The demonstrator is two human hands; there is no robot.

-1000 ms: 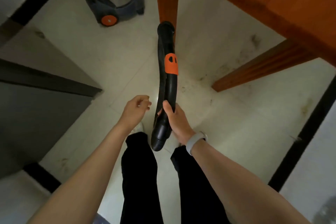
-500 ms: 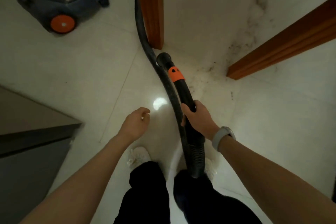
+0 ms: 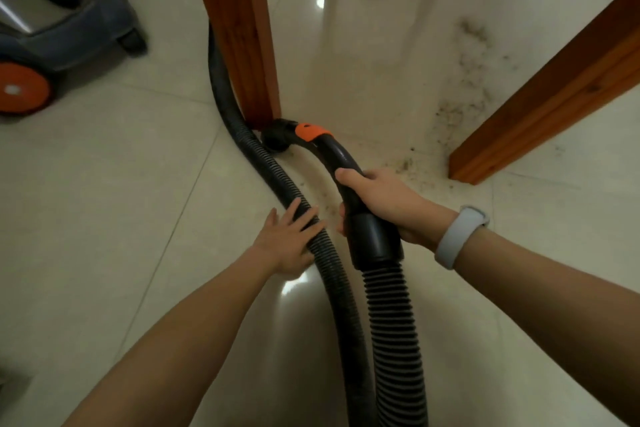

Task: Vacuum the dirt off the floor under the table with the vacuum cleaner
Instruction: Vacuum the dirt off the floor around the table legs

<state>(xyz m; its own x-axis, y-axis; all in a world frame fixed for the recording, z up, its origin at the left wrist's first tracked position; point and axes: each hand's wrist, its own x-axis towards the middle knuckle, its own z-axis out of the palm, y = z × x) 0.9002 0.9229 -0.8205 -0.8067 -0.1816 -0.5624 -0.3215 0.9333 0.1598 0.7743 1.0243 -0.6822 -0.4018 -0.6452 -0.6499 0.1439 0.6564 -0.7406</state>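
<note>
My right hand [image 3: 384, 199] grips the black curved handle tube [image 3: 332, 156] of the vacuum, which has an orange slider [image 3: 310, 131] near its front. The tube's open end [image 3: 275, 139] lies low on the floor at the foot of a wooden table leg [image 3: 239, 31]. My left hand [image 3: 289, 241] rests with straight fingers on the black ribbed hose [image 3: 263, 170], which runs past the leg toward the vacuum body [image 3: 52, 21]. Dark dirt [image 3: 460, 104] is scattered on the pale tiles between the two table legs.
The grey-blue vacuum body with an orange wheel [image 3: 22, 87] stands at the upper left. A second wooden leg [image 3: 540, 104] slants in at the right. The hose loops back beneath my arms toward the bottom edge.
I have crouched lower and nearer the floor. The tube's end dropped to the floor beside the table leg. My left hand reached right and came to rest on the hose.
</note>
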